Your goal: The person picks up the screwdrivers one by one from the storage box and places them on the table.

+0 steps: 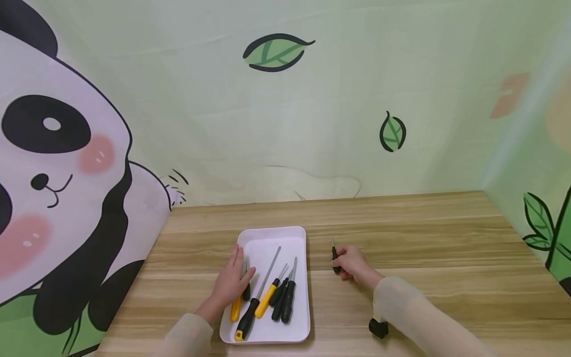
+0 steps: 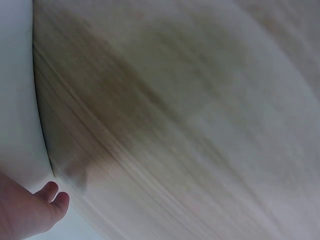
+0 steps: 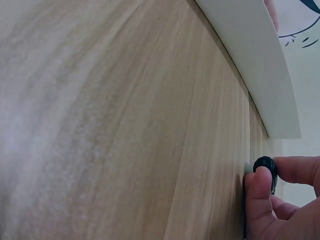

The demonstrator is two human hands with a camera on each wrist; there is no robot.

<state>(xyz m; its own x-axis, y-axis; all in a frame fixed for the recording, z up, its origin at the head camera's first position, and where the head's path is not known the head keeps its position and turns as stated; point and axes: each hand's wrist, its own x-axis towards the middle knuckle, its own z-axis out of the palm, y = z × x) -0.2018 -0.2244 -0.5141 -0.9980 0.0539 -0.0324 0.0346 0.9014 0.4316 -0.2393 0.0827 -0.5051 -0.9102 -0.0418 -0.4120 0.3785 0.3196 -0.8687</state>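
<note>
Over my head feed, I see the right hand (image 1: 354,264) grasping a small screwdriver (image 1: 335,263), its black handle pinched between thumb and fingers, at about ten o'clock from the palm. The shaft sticks out bare beyond the fingertips, pointing close to twelve o'clock. My right wrist feed shows the butt of the handle facing me, with one fingertip against it at six o'clock and another finger pressing in from three. I cannot tell whether the screwdriver touches the table (image 1: 424,238) below it.

From the tray (image 1: 290,240), the screwdriver is off toward two or three o'clock, near the rim but clear of it. The left hand (image 1: 229,283) lies over the tray's edge at nine o'clock, fingers extended and thumb spread away from them toward two, grasping nothing that I can make out. In my left wrist feed, two of its fingertips show at seven o'clock, just beside the tray's pale wall.

Inside the tray, next to that thumb, I see a yellow handle (image 1: 235,311) and a black handle (image 1: 247,292), both partly hidden. A long driver (image 1: 247,318) slants toward one o'clock, a yellow driver (image 1: 266,301) lies beside it, and three black drivers (image 1: 289,301) bunch at the four o'clock side, their shafts pointing upward toward one.
</note>
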